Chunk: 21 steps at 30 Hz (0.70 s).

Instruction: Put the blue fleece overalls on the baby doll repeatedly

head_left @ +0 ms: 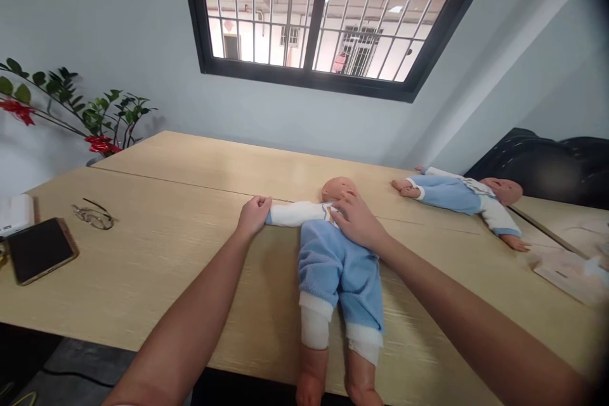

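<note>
A baby doll point(321, 254) in a white top and blue trousers lies on its back on the table, head away from me and feet over the near edge. Its sleeve point(297, 214) stretches out to the left. My left hand point(254, 216) is closed around the end of that arm at the blue cuff, hiding the doll's hand. Across the doll's chest, just below its chin, rests my right hand point(356, 221), fingers spread and slightly bent. That hand and forearm cover the doll's other arm.
A second doll point(451, 193) in similar clothes lies at the right, before a black object point(561, 165). Eyeglasses point(95, 216) and a black-screened device point(40, 250) lie on the table point(157, 254) at left. A plant point(102, 111) and a barred window point(309, 73) are behind.
</note>
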Available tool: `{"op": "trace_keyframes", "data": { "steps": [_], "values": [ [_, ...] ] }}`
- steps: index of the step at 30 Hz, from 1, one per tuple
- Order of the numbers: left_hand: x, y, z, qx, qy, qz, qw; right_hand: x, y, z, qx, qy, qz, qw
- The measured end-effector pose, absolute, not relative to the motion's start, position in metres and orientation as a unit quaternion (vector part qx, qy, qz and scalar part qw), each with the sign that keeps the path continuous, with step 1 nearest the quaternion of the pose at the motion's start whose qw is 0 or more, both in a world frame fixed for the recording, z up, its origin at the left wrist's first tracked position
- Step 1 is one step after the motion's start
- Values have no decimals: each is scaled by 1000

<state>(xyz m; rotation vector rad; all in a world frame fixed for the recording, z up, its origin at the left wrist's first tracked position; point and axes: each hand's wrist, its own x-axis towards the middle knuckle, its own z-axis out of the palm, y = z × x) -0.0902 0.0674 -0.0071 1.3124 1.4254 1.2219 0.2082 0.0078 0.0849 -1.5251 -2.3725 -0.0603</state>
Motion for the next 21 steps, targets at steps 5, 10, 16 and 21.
{"op": "trace_keyframes", "data": {
  "steps": [5,10,16,21],
  "values": [
    [-88,59,-3,631,576,428,295,191,-5,89,-561,-810,70,157],
    [-60,47,13,773,462,380,209,185,-15,84,-619,-765,82,155],
    [-9,65,31,889,300,288,190,189,-29,78,-572,-771,119,253],
    [7,94,35,911,278,240,188,223,-52,64,-609,-713,145,315]
  ]
}}
